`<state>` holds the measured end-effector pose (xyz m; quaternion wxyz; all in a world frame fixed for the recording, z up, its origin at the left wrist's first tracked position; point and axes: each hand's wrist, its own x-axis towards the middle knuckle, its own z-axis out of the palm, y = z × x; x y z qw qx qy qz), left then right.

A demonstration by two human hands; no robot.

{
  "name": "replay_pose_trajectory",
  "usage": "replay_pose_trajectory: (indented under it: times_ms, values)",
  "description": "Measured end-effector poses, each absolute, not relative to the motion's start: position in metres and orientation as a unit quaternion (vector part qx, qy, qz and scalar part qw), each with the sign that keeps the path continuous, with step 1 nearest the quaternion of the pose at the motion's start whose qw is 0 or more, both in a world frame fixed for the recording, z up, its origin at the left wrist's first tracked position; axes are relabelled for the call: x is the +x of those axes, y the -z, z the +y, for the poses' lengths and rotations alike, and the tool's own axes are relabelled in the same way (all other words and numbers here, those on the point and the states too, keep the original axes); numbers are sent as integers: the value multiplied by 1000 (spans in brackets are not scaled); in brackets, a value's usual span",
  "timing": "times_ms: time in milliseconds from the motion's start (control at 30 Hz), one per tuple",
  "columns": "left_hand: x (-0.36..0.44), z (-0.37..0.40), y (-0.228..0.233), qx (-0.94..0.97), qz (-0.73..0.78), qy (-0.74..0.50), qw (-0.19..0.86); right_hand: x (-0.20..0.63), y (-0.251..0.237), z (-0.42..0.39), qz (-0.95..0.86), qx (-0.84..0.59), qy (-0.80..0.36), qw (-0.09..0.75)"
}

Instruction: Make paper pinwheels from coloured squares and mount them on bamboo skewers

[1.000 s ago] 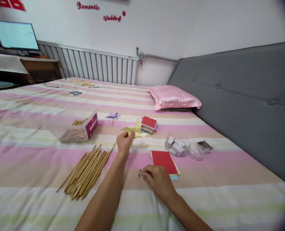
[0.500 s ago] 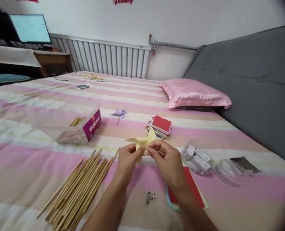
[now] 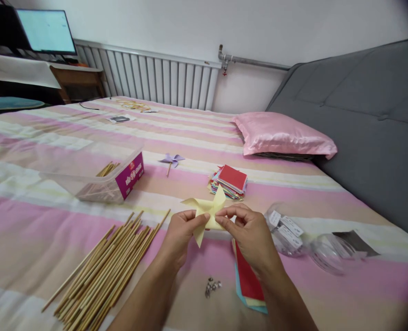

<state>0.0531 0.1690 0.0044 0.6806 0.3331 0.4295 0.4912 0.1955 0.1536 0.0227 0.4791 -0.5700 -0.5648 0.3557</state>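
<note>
Whereas 1 second ago the right hand (image 3: 252, 230) lay on the bed (image 3: 35, 220), both hands now pinch the yellow pinwheel (image 3: 207, 209), left hand (image 3: 181, 227) included.

You worked in a bedroom of a home. You sat at a wide bed (image 3: 52, 138) covered with a pink, cream and tan striped sheet, a padded grey headboard (image 3: 362, 128) along its right side and a pink satin pillow (image 3: 283, 135) against it. A white ribbed radiator (image 3: 149, 80) with a pipe (image 3: 255, 62) ran along the far wall. At the far left stood a wooden desk (image 3: 76, 82) carrying a lit monitor (image 3: 45, 31).
</note>
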Motion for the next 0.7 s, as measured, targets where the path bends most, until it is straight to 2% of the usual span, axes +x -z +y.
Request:
replay_pose_trajectory:
  times_ms: [167,700]
  values:
    - [56,167,-8,361,434,-506,653,194,-25,155,-588,-546,-342,488]
    - [52,164,-10,385,393,-520,653,194,-22,156,-555,-582,-362,473]
